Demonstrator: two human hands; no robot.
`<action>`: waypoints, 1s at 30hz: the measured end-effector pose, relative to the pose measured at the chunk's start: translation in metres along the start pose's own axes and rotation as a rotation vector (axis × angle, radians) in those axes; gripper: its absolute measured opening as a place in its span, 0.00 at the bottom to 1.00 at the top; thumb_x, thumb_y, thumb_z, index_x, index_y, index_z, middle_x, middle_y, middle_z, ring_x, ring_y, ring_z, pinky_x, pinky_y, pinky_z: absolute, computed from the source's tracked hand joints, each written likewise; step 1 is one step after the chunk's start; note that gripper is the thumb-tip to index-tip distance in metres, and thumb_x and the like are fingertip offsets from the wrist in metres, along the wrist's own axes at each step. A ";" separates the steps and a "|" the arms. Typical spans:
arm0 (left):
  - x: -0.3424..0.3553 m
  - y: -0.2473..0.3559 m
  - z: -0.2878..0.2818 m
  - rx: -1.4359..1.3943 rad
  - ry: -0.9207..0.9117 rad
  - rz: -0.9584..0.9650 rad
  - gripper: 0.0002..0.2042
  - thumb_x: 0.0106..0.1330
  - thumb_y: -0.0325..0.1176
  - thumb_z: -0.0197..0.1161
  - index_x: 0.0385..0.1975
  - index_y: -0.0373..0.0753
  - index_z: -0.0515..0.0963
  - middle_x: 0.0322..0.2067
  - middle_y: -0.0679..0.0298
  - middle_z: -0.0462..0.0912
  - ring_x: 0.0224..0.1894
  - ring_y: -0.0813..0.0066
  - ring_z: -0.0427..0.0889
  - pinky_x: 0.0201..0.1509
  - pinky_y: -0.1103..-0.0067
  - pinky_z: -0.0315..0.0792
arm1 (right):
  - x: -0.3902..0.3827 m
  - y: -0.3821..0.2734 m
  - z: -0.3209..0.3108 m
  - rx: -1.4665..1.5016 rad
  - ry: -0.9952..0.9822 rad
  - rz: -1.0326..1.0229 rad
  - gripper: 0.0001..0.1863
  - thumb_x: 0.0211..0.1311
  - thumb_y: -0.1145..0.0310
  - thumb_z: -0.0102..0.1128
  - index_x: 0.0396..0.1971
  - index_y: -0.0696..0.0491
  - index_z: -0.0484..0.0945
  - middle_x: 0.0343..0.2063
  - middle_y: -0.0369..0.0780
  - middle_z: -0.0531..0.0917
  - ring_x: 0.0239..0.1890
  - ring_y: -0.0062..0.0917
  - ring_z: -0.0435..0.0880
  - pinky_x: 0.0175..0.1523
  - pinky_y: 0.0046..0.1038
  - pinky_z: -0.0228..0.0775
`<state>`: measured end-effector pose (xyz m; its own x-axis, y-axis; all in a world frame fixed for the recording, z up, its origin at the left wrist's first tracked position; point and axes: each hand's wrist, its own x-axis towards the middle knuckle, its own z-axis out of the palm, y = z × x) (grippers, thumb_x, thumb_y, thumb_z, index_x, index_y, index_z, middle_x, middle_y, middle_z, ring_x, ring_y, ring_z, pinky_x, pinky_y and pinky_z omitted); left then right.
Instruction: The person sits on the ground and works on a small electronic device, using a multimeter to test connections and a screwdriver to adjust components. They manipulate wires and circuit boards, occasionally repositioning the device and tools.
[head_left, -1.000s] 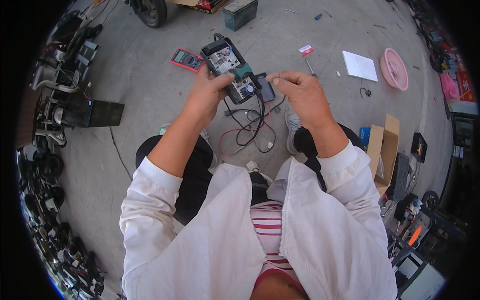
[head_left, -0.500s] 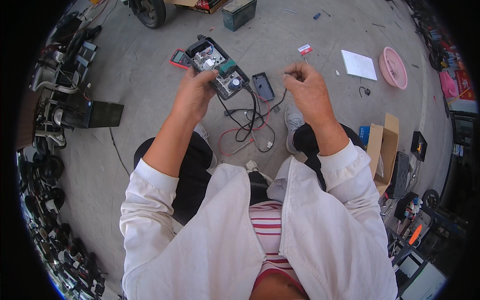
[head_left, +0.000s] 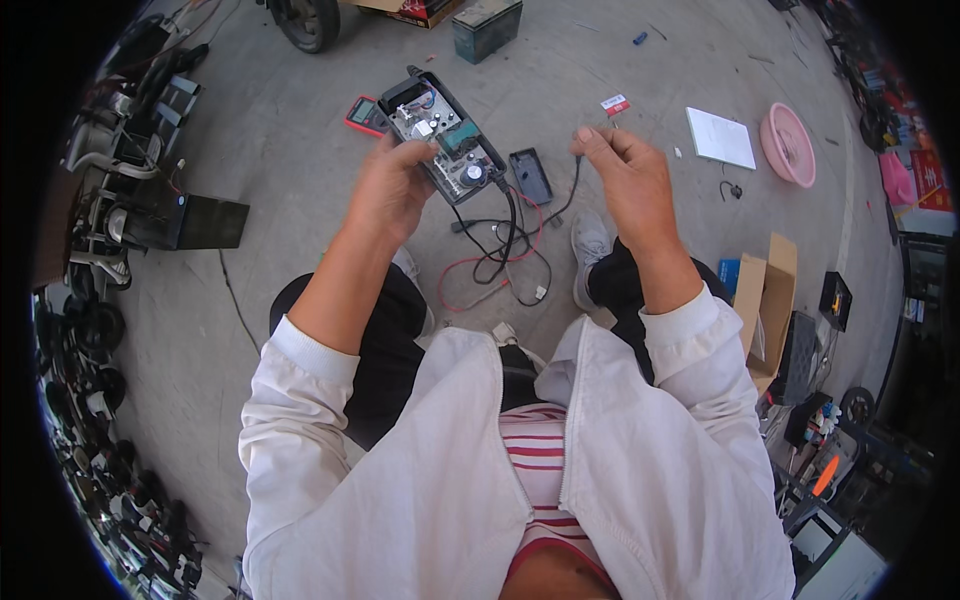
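My left hand (head_left: 392,190) grips an opened black electronic box (head_left: 445,135) with its circuit board showing, held tilted above the concrete floor. Black and red cables (head_left: 500,250) hang from the box toward the ground. My right hand (head_left: 625,178) is raised to the right of the box, its fingertips pinched on a thin black wire (head_left: 572,190) that runs down to the cable bundle. A dark lid or cover (head_left: 530,175) lies on the floor between my hands. A red multimeter (head_left: 366,115) lies just beyond the box.
A white sheet (head_left: 720,138) and a pink basin (head_left: 788,145) lie at the right. A cardboard box (head_left: 765,290) sits by my right knee. A dark battery case (head_left: 485,25) and a wheel (head_left: 300,20) stand ahead, scooter parts (head_left: 110,170) at the left.
My left hand has moved the open box left and away from the right hand. The right hand has drawn apart to the right, still pinching the wire.
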<state>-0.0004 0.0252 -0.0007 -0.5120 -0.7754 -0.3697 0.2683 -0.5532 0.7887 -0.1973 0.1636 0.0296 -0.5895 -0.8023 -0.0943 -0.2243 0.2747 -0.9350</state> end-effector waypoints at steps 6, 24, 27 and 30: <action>-0.001 0.002 -0.001 -0.050 -0.076 -0.036 0.23 0.53 0.22 0.52 0.52 0.37 0.67 0.46 0.61 0.77 0.50 0.65 0.78 0.56 0.64 0.72 | -0.001 0.004 0.007 0.025 -0.044 -0.023 0.15 0.65 0.63 0.58 0.41 0.61 0.81 0.36 0.38 0.83 0.40 0.17 0.77 0.49 0.21 0.66; -0.013 0.004 0.008 0.029 -0.170 -0.072 0.29 0.49 0.24 0.52 0.57 0.38 0.66 0.48 0.62 0.77 0.53 0.67 0.75 0.60 0.68 0.65 | -0.008 0.010 0.013 -0.071 -0.134 -0.121 0.15 0.60 0.64 0.60 0.39 0.60 0.81 0.30 0.44 0.83 0.33 0.27 0.81 0.41 0.27 0.72; -0.014 0.005 0.009 0.018 -0.157 -0.082 0.28 0.51 0.27 0.53 0.57 0.38 0.67 0.48 0.63 0.77 0.53 0.67 0.75 0.60 0.68 0.65 | -0.009 0.009 0.013 -0.119 -0.158 -0.125 0.14 0.60 0.64 0.59 0.39 0.60 0.81 0.32 0.45 0.83 0.35 0.28 0.82 0.42 0.27 0.72; -0.013 0.004 0.008 -0.022 -0.136 -0.107 0.24 0.55 0.33 0.54 0.56 0.40 0.68 0.49 0.63 0.77 0.53 0.67 0.75 0.60 0.67 0.65 | -0.009 0.009 0.013 -0.140 -0.169 -0.135 0.15 0.60 0.64 0.59 0.38 0.60 0.80 0.34 0.46 0.83 0.36 0.30 0.82 0.43 0.28 0.72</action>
<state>0.0009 0.0352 0.0107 -0.6441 -0.6640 -0.3799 0.2234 -0.6382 0.7367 -0.1838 0.1667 0.0179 -0.4110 -0.9108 -0.0385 -0.4045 0.2200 -0.8877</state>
